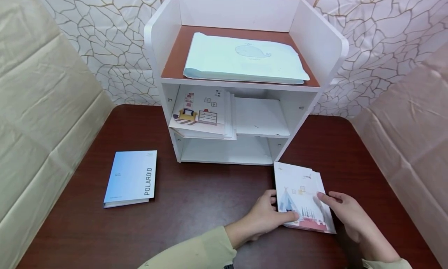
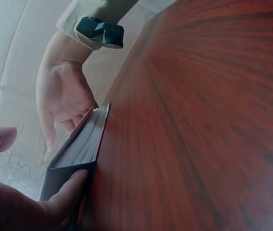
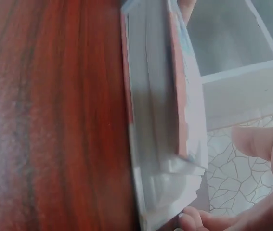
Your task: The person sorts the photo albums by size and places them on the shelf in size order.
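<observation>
The white, rectangular paper booklet (image 1: 295, 183), printed with a blue-grey tent and a pink band, lies on the dark red-brown wooden table (image 1: 196, 199), just beside the front right corner of the white shelf unit with a brown top board (image 1: 327, 39). Its outer edge is stepped; the number of booklets in it cannot be told.

Left hand (image 1: 262, 216): positioned at the booklet's left side. Fingers touch the dark spine; the thumb extends over the cover, raised from it in the left wrist view. The grip is relaxed.

Right hand (image 1: 351, 214): positioned at the opposite side. Fingers meet the lower outer corner; the thumb stands apart from the cover in the right wrist view. The grip is loose.

Surroundings: a blue-to-white rectangular book marked POLAROID (image 1: 134, 173) lies at the table's left. A pale, flat package with a whale print (image 1: 241, 58) rests on the top board. White illustrated sheets or booklets (image 1: 196, 101) occupy the middle shelf's left half.
</observation>
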{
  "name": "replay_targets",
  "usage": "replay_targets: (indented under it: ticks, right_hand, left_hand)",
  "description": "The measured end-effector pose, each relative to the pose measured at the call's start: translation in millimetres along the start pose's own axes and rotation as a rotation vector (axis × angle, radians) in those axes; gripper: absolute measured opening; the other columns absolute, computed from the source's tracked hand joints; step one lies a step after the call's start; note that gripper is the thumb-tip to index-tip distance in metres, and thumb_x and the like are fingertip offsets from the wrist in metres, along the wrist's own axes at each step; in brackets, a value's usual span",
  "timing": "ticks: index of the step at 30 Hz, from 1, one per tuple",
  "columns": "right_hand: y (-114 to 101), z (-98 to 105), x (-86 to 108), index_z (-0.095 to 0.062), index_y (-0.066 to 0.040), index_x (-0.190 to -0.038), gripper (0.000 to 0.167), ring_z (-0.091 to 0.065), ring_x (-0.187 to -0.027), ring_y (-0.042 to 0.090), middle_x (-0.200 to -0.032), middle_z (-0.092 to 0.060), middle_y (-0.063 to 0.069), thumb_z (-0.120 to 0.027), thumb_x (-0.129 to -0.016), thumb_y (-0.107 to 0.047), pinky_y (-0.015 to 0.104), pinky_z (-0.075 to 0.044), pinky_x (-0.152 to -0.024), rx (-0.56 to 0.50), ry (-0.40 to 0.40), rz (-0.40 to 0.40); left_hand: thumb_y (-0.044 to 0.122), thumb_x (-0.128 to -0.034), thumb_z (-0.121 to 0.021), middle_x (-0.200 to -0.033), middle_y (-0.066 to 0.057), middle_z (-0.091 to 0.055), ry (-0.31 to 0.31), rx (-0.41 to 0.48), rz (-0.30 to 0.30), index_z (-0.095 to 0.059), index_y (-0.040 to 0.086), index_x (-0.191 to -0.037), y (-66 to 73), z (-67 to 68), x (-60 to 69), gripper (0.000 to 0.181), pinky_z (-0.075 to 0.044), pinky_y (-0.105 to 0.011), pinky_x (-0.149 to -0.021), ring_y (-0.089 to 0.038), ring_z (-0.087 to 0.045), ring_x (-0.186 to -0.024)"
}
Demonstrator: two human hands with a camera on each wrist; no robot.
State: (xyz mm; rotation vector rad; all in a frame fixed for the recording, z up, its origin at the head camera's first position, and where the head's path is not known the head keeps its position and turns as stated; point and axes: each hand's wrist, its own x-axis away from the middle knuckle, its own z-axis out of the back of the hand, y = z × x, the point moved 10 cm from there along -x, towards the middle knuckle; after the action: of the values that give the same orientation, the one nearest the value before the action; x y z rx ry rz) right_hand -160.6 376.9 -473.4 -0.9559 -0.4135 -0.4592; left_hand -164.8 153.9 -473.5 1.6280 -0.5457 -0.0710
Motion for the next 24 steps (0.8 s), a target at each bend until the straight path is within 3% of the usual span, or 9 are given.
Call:
replay_targets:
  ticks: [3, 6, 9, 11, 17, 24]
  right_hand:
    - [-1.4, -1.1, 0.9, -0.014, 0.021, -0.142, 0.1, -0.035, -0.125, 0.041, -0.141, -0.027, 0.037, -0.054, -0.093, -0.057, 0.055, -0.036, -0.102, 0.031, 0.005, 0.007]
    - [-0.5, -2.5, 2.3, -0.021, 0.019, -0.141, 0.097, -0.055, -0.104, 0.03, -0.126, -0.046, 0.029, -0.056, -0.092, -0.057, 0.042, -0.051, -0.085, 0.036, 0.02, 0.013]
    - [0.1, -6.2, 4.3, -0.022, 0.016, -0.141, 0.094, -0.064, -0.08, 0.02, -0.107, -0.057, 0.019, -0.058, -0.091, -0.055, 0.035, -0.056, -0.066, -0.011, 0.028, 0.024]
    - [-1.8, -10.6, 6.6, -0.018, 0.014, -0.141, 0.093, -0.065, -0.073, 0.019, -0.101, -0.059, 0.015, -0.059, -0.092, -0.054, 0.035, -0.056, -0.061, -0.05, 0.029, 0.038]
    - [-19.6, -27.0, 12.6, -0.024, 0.006, -0.14, 0.076, -0.069, -0.074, 0.025, -0.096, -0.066, 0.013, -0.058, -0.095, -0.045, 0.04, -0.057, -0.062, -0.212, 0.012, 0.121]
    - [-29.9, -35.0, 20.9, -0.014, -0.001, -0.144, 0.084, -0.07, -0.079, 0.028, -0.106, -0.065, 0.014, -0.062, -0.092, -0.047, 0.044, -0.057, -0.065, -0.336, 0.064, 0.162]
  left_hand:
    - [0.015, -0.0713, -0.085, -0.112, -0.004, -0.053, 0.011, -0.042, 0.009, -0.047, 0.007, -0.128, -0.8, 3.2, 0.3, 0.069, -0.051, -0.031, -0.076, -0.017, -0.055, -0.095]
    - [0.013, -0.0717, -0.084, -0.112, -0.005, -0.053, 0.006, -0.055, 0.012, -0.047, 0.007, -0.127, -1.8, 5.4, 0.5, 0.067, -0.051, -0.03, -0.076, -0.017, -0.055, -0.094]
    - [0.011, -0.0726, -0.083, -0.111, -0.005, -0.052, -0.013, -0.043, 0.012, -0.046, 0.005, -0.126, -1.5, 7.3, 2.2, 0.066, -0.051, -0.029, -0.072, -0.016, -0.056, -0.09]
    - [0.011, -0.073, -0.083, -0.111, -0.004, -0.052, -0.025, -0.03, 0.017, -0.045, 0.006, -0.126, -1.5, 9.4, 4.3, 0.065, -0.05, -0.028, -0.071, -0.015, -0.056, -0.089]
    - [0.009, -0.0747, -0.081, -0.114, -0.003, -0.053, -0.061, -0.016, -0.016, -0.041, 0.005, -0.132, 5.2, 20.5, 12.6, 0.07, -0.05, -0.026, -0.07, -0.015, -0.056, -0.09]
    - [0.009, -0.0789, -0.078, -0.119, -0.006, -0.054, -0.093, -0.003, -0.039, -0.038, 0.005, -0.136, 13.5, 36.1, 21.6, 0.07, -0.051, -0.027, -0.07, -0.017, -0.058, -0.09]
